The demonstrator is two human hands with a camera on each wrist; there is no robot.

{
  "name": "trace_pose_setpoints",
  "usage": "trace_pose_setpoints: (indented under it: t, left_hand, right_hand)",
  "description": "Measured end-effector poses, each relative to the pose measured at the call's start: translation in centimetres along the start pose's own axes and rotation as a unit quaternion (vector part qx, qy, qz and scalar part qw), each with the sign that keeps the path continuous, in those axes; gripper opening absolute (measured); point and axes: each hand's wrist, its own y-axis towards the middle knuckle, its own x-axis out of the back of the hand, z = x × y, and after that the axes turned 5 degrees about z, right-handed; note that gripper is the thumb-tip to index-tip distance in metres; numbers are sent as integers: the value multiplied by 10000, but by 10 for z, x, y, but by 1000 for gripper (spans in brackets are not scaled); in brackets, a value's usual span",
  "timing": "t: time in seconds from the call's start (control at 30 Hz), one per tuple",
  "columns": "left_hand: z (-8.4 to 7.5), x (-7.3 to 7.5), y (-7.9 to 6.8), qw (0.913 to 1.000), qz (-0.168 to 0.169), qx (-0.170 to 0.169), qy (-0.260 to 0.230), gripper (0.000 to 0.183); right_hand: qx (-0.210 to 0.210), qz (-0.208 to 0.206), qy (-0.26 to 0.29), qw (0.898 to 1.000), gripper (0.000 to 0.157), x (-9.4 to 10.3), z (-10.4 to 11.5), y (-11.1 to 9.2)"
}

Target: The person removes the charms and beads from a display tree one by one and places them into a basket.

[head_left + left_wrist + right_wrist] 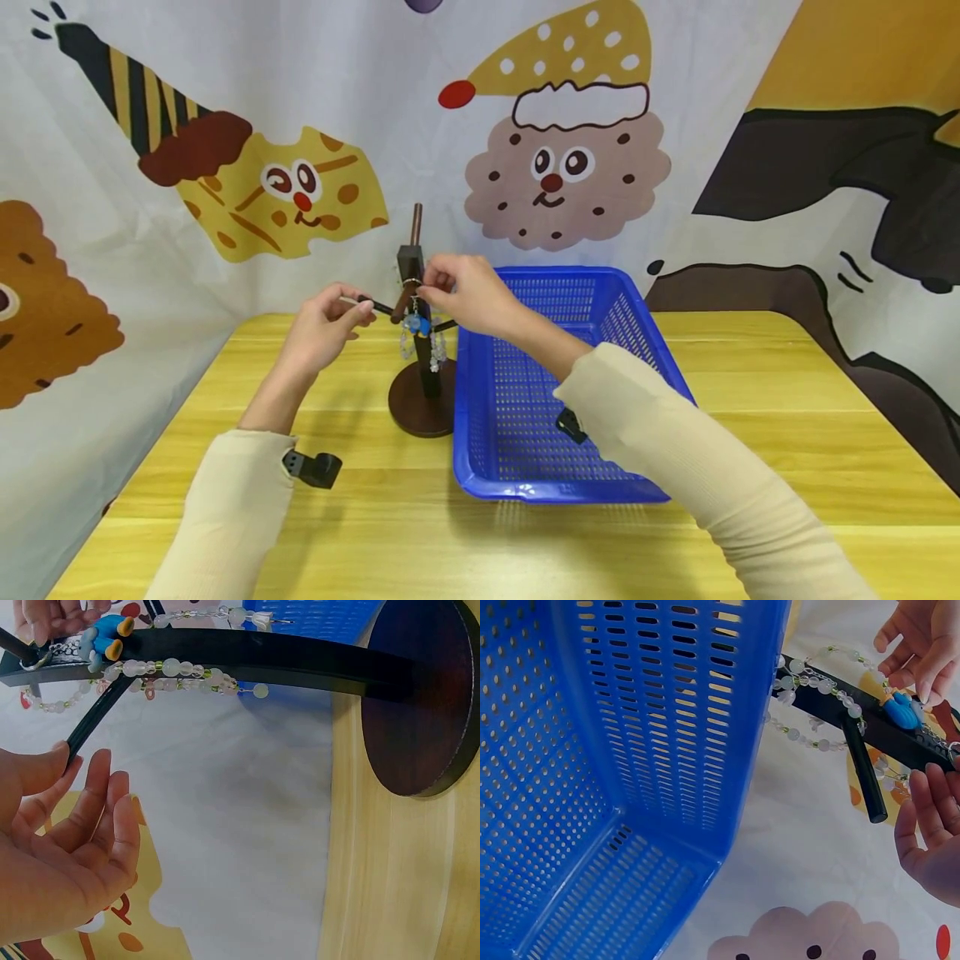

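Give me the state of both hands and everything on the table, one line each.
Left hand: pinching the left peg near its tip
Right hand: fingers at the front peg, exact grip unclear
Stand: upright
Bracelets: hanging on the stand
Charm: hanging at the front peg
Basket: upright, open top

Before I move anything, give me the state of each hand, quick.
Left hand: closed, pinching a dark peg of the stand.
Right hand: at the top of the blue keychain; whether it grips it cannot be told.
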Motion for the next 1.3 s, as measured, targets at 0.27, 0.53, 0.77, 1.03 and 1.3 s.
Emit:
trace_pose_setpoints:
  t: [0.27,0.53,0.77,1.03,1.3]
  left_hand:
    - [0,0,-1,10000,18,-1,27,30]
    - [0,0,-1,10000,17,21,-12,30]
    - [2,-1,-1,10000,-16,-76,-20,30]
    - [2,-1,-1,9999,-46,-112,15,30]
    - [1,-1,-2,9999,-58,-134,3,31]
  right_hand:
    - [211,76,62,9997,7,3,0,-4]
    - [436,467,304,9975,7,8,10,-9]
    - [587,847,480,9935,7,14,23,-20]
    - [887,1023,617,9889,7,22,32,-30]
    - [1041,1286,657,9840,5,27,40,-34]
